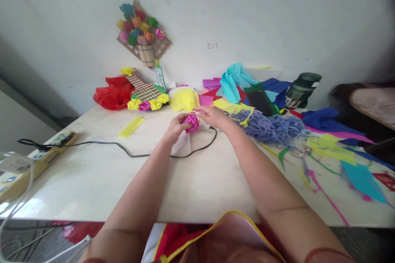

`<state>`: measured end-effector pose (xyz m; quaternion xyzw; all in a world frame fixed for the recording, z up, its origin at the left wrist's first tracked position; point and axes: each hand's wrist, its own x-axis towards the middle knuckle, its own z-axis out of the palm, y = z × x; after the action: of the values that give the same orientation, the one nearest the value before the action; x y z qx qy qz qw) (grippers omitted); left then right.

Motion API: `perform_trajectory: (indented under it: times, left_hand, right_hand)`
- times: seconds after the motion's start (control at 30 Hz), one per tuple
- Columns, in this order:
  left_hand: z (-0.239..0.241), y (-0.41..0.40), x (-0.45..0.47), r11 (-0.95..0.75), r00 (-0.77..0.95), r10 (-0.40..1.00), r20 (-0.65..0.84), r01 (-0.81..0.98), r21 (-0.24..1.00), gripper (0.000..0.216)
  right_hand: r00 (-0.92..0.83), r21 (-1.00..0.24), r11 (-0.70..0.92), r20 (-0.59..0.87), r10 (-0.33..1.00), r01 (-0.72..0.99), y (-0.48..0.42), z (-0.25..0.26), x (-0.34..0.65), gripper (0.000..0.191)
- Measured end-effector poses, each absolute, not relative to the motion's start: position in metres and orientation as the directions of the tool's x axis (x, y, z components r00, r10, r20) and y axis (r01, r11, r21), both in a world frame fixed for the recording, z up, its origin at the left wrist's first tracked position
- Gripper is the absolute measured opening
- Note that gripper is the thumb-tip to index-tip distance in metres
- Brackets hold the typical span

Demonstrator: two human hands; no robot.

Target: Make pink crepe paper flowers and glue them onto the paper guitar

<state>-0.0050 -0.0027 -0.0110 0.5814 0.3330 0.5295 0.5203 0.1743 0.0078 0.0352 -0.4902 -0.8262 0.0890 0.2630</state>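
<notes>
A crumpled magenta paper flower (191, 123) is held above the table between my two hands. My left hand (178, 126) grips it from the left, thumb and fingers closed on its edge. From the right, my right hand (212, 116) reaches over with its fingers pressed together at the flower's upper edge. A thin yellowish bit shows by those fingertips, too small to name. Below the flower lies a pale, partly hidden object (189, 141), with a black cord (154, 155) running close to it.
A power strip (52, 156) lies at left. Behind are a yellow paper piece (131, 126), a stick craft with paper flowers (145, 90) and a glue bottle (160, 76). Tangled blue yarn (271, 128), a phone (259, 102), a dark green bottle (304, 90) and coloured scraps crowd the right.
</notes>
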Motion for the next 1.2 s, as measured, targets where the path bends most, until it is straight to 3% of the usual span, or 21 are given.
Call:
perform_trajectory:
  times: [0.43, 0.7, 0.87, 1.2]
  left_hand:
    - [-0.009, -0.005, -0.003, -0.208, 0.291, 0.925, 0.243, -0.148, 0.967, 0.038]
    - [-0.006, -0.007, -0.005, -0.127, 0.311, 0.93, 0.194, -0.223, 0.967, 0.027]
    - [-0.004, -0.006, -0.003, -0.027, 0.232, 0.967, 0.103, -0.31, 0.95, 0.019]
    - [-0.009, 0.0, -0.002, -0.073, 0.13, 0.985, 0.117, -0.306, 0.949, 0.018]
  right_hand:
    - [-0.378, -0.39, 0.496, 0.344, 0.86, 0.775, 0.01, 0.033, 0.175, 0.029]
    - [-0.386, -0.433, 0.509, 0.344, 0.856, 0.744, 0.008, 0.034, 0.174, 0.027]
    - [-0.405, -0.41, 0.516, 0.331, 0.852, 0.752, 0.007, 0.034, 0.171, 0.028]
    - [-0.502, -0.326, 0.594, 0.327, 0.801, 0.735, 0.009, 0.028, 0.164, 0.03]
